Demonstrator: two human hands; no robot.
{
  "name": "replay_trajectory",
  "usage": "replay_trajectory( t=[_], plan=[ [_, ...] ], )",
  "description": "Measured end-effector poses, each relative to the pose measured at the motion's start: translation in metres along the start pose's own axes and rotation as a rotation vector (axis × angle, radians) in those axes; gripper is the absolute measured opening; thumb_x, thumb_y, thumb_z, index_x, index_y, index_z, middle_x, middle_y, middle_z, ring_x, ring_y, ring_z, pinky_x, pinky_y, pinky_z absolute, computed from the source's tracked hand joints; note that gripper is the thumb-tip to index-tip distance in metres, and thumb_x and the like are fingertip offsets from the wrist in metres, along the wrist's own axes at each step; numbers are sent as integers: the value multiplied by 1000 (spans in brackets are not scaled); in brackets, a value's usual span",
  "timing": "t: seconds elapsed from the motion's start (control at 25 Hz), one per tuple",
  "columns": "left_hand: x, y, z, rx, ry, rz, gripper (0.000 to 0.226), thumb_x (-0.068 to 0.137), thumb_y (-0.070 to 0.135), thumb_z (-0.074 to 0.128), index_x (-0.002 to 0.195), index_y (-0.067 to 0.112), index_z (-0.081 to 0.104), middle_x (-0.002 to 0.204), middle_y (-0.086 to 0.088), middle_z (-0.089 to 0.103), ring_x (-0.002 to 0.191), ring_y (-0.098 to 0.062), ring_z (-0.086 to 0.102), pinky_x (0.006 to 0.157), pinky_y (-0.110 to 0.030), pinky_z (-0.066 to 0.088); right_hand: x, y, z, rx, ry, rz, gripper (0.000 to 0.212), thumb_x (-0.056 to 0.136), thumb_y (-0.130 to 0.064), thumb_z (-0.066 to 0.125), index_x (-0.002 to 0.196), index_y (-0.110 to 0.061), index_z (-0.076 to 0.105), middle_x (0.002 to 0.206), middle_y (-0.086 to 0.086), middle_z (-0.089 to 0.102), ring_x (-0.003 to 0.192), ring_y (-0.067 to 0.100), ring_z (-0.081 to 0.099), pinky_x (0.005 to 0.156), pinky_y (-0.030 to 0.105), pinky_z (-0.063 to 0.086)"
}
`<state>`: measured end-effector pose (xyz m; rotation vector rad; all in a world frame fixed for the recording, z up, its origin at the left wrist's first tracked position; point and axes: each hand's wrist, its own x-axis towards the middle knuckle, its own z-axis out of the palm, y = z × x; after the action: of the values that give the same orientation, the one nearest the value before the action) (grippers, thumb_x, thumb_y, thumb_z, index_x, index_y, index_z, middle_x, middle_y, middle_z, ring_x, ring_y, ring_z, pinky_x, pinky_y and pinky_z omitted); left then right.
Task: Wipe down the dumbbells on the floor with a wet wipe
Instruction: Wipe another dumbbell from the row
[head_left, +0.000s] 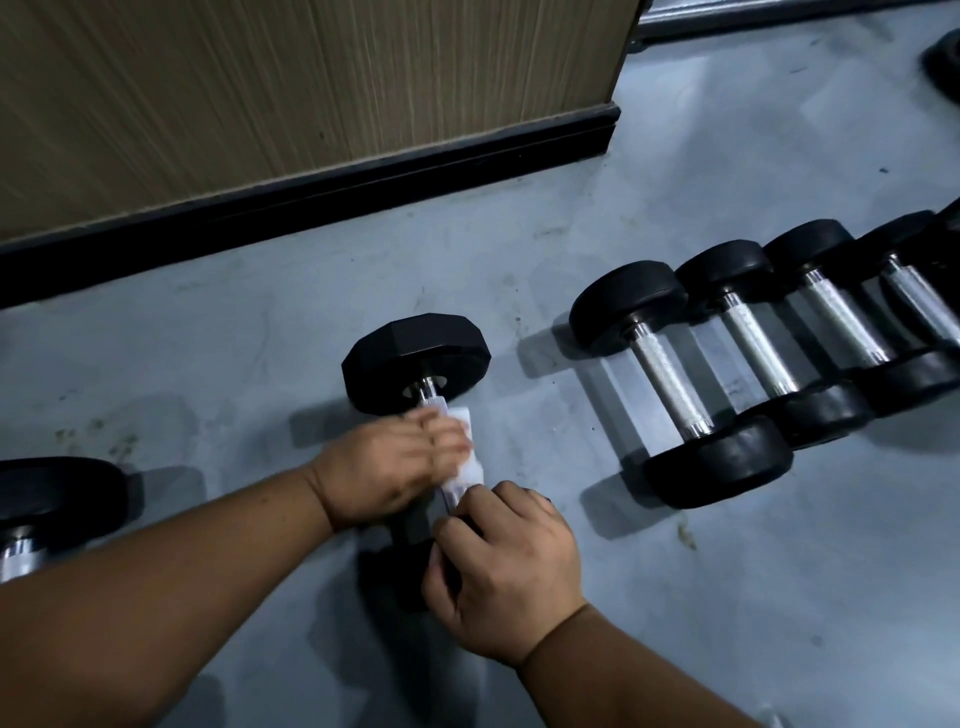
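Observation:
A black hex dumbbell (415, 358) lies on the grey floor in the middle of the view, its far head towards the wall. A white wet wipe (470, 457) is wrapped over its chrome handle. My left hand (384, 467) grips the wipe and the handle from the left. My right hand (504, 571) holds the near head of the dumbbell, with its fingertips at the near end of the handle. The near head is mostly hidden under my right hand.
Several round-headed black dumbbells (675, 374) lie side by side in a row to the right. Another dumbbell (47, 499) lies at the left edge. A wooden panel with a black base (311, 171) runs behind. Bare floor (779, 597) shows at the lower right.

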<state>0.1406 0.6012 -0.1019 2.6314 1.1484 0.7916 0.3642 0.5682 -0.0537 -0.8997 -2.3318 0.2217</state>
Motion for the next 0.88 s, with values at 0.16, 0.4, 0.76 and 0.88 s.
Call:
replay_trajectory(
  t=[0.16, 0.4, 0.76, 0.88],
  plan=[
    [-1, 10, 11, 43, 115, -111, 31, 106, 13, 50, 120, -1, 74, 130, -13, 70, 132, -28, 60, 111, -53, 46, 0, -4, 1, 6, 8, 16, 26, 92, -32, 56, 71, -17, 61, 74, 3, 56, 63, 28, 47, 59, 37, 42],
    [-2, -8, -1, -9, 17, -3, 35, 106, 17, 46, 120, 0, 74, 133, -13, 68, 132, -27, 60, 113, -54, 45, 0, -5, 1, -12, 4, 14, 24, 91, -31, 59, 72, -18, 63, 75, 3, 57, 64, 28, 48, 60, 38, 41],
    [-10, 10, 2, -21, 2, 41, 34, 107, 18, 46, 123, 5, 73, 135, -9, 68, 136, -23, 57, 118, -50, 39, 5, -13, 3, -20, 42, -20, 23, 90, -26, 60, 68, -18, 62, 72, 4, 56, 65, 29, 50, 59, 39, 42],
    [-6, -3, -3, 60, 147, -128, 26, 103, 12, 57, 117, 1, 75, 130, -9, 70, 132, -25, 61, 111, -54, 46, 4, -15, 3, -19, 46, -19, 24, 90, -26, 59, 67, -18, 60, 71, 3, 54, 63, 29, 47, 59, 39, 41]
  ],
)
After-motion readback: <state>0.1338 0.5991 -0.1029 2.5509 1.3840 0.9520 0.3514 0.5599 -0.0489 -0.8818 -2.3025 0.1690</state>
